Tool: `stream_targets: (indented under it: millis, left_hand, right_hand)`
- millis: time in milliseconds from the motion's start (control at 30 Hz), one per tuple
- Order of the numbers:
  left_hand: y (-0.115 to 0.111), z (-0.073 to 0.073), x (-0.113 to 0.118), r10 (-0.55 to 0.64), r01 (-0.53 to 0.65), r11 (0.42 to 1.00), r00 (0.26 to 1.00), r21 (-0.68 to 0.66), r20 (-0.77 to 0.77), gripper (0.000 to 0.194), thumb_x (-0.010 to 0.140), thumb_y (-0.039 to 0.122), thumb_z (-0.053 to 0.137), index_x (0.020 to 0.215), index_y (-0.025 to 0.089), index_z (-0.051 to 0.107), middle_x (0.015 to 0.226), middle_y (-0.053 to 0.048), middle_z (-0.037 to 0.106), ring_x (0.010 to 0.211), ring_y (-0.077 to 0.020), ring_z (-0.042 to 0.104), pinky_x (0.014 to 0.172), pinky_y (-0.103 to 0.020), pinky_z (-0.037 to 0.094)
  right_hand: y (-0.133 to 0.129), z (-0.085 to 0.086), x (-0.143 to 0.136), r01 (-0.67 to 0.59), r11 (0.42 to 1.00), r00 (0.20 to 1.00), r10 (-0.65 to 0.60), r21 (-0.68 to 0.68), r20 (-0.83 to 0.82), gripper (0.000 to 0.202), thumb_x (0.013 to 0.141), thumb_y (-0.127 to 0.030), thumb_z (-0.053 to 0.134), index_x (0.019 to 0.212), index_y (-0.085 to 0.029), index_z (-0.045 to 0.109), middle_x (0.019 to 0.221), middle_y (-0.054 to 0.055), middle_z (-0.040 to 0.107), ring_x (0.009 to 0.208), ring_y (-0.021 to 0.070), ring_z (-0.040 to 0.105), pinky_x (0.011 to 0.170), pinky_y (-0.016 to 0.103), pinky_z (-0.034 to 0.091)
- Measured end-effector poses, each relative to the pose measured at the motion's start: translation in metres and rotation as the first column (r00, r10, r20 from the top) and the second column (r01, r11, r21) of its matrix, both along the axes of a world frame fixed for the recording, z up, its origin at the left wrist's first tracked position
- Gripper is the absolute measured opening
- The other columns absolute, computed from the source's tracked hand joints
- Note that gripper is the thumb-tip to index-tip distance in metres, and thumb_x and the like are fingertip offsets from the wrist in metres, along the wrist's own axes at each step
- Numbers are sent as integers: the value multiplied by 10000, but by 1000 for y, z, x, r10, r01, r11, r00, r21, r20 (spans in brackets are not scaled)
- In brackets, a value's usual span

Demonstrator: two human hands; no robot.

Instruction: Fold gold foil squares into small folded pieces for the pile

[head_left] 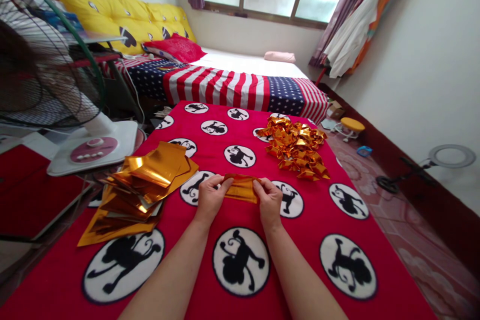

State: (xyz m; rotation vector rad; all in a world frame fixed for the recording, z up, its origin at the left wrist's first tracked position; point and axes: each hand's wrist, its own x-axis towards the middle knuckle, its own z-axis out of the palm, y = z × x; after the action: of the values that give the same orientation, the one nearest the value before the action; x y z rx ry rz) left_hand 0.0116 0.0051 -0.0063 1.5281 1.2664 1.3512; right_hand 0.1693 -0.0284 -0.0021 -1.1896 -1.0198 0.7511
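Note:
Between my two hands a small sheet of shiny gold foil paper [242, 189] is stretched, low over the red cloth with monkey prints [240, 215]. My left hand [212, 196] pinches its left end between thumb and fingers. The right end is pinched the same way by my right hand [268, 198]. A loose stack of flat gold foil sheets [150, 175] lies to the left of my hands. At the right, farther back, sits a heap of folded gold foil pieces [296, 145].
A fan [93, 147] stands at the left, partly in front of a person [56, 70]. Behind the cloth is a bed with a striped, starred cover [225, 85]. On the right floor are a yellow stool [352, 124] and a ring light [452, 156].

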Motion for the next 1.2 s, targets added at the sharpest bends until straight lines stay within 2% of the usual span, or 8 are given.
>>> stream_targets:
  millis: [233,367,567,700,833,1000,1100,1200]
  left_hand:
    - [0,1,0,4,-4,1000,1000,-27,21,288,771,422,651,630,172,638,606,11,517,604,-125,436,597,-229,359]
    - [-2,6,0,28,-27,1000,999,-12,23,311,773,412,643,581,175,583,584,17,467,587,-118,408,586,-228,344]
    - [-2,11,0,78,-76,996,996,-45,37,339,752,416,638,539,181,521,557,26,424,560,-112,364,548,-227,317]
    - [-2,10,0,82,-81,996,996,-29,31,350,760,411,642,528,181,515,551,29,429,549,-109,361,538,-228,309]
    - [-2,6,0,97,-97,995,993,-11,-64,361,780,418,634,529,179,534,532,31,443,538,-108,379,547,-230,305]
    - [-1,1,-4,184,-163,983,905,87,-383,329,808,422,601,579,186,613,587,-4,587,573,-134,483,588,-256,301]
    - [-2,3,-5,198,-160,980,798,118,-569,315,821,398,585,588,190,631,631,-30,639,600,-154,522,612,-283,290]
    - [-4,5,-3,207,-164,978,704,128,-679,277,826,364,582,618,193,649,676,-48,666,685,-191,573,656,-311,295]
  right_hand:
    - [-2,5,-1,-43,999,998,42,-16,-45,267,808,-381,646,661,-171,573,613,-31,449,580,103,390,542,234,323]
    - [-1,3,-2,-87,996,992,84,-27,-93,237,790,-393,662,728,-174,597,641,-21,500,593,110,437,553,232,363]
    - [1,-1,-1,-83,996,990,81,-16,-115,253,764,-416,688,791,-172,627,672,-10,562,607,118,490,572,238,400]
    - [2,0,-1,-29,999,996,27,-18,-83,261,788,-424,660,735,-173,613,634,-21,540,585,113,465,553,235,378]
    - [3,-1,0,54,998,998,-53,-27,27,278,807,-409,636,673,-169,598,590,-27,521,555,108,439,534,236,348]
    - [3,-5,2,128,990,951,-105,-62,291,268,817,-395,614,668,-175,646,608,4,602,571,137,505,569,256,373]
    - [4,-5,2,198,977,853,-130,-83,506,254,820,-368,603,643,-196,664,608,13,632,561,146,528,572,267,353]
    - [5,-4,0,261,960,684,-109,-103,721,225,815,-337,606,637,-214,667,625,21,648,560,152,529,561,281,297]
